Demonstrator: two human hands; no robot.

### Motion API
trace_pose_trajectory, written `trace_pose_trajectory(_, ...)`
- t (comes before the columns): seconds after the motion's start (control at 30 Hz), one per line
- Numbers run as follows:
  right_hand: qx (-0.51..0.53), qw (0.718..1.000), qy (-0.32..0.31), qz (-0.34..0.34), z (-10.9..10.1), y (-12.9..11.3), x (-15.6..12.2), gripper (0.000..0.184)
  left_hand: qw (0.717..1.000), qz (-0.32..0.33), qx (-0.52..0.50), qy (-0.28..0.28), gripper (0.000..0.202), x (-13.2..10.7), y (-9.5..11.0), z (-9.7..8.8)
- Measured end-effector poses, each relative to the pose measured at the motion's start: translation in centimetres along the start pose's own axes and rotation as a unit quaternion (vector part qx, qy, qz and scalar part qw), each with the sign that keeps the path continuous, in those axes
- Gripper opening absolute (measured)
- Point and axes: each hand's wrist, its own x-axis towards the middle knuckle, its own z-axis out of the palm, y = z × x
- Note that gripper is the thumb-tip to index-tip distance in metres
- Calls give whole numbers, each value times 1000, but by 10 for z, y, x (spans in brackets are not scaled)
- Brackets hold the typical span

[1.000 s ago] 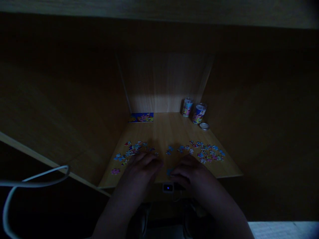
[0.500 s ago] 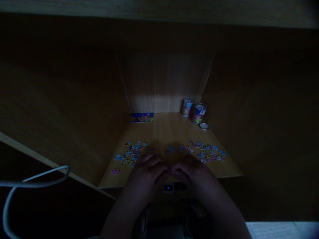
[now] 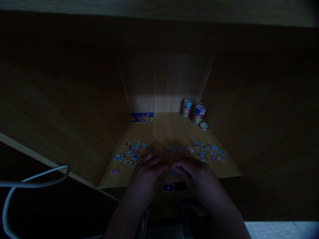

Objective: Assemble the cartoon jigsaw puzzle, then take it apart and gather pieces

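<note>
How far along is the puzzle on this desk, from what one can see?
Done: a lid lies beside the right can, and the pieces are spread in a left scatter and a right scatter. In hand: the left hand and right hand meet fingertip to fingertip at the front edge of the desk; it is too dark to see the grip. Left: almost all; no joined section shows.

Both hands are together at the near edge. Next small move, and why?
Likely part them slightly to bare the blue piece: left hand and right hand meet over it on the desk, and the dim light hides whether either grips it.
</note>
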Motion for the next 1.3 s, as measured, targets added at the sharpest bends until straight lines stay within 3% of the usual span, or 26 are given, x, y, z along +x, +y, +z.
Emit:
trace_pose_trajectory(0.23, -110, 992, 66, 15, -1, 14, 3, 21, 998, -23, 33, 50, 14, -2, -4, 1)
trace_pose_trajectory(0.47, -121, 990, 61, 44, 2, 14, 3, 25, 995, -37, 60, 66, 30, -5, -9, -8)
trace_pose_trajectory(0.7, -138, 989, 31, 38, -4, 14, 3, 28, 992, -46, 81, 85, 25, -6, -18, -12)
trace_pose_trajectory(0.97, -195, 980, -8, 43, -8, 10, 1, 45, 985, -56, 164, -2, 18, 14, -10, -9)
trace_pose_trajectory(1.13, -217, 975, -14, 51, -10, 7, -5, 55, 984, -74, 158, -48, 20, 20, -11, -8)
trace_pose_trajectory(1.3, -211, 975, -16, 71, -12, 5, -8, 69, 988, -58, 141, -9, 42, 14, -17, -5)
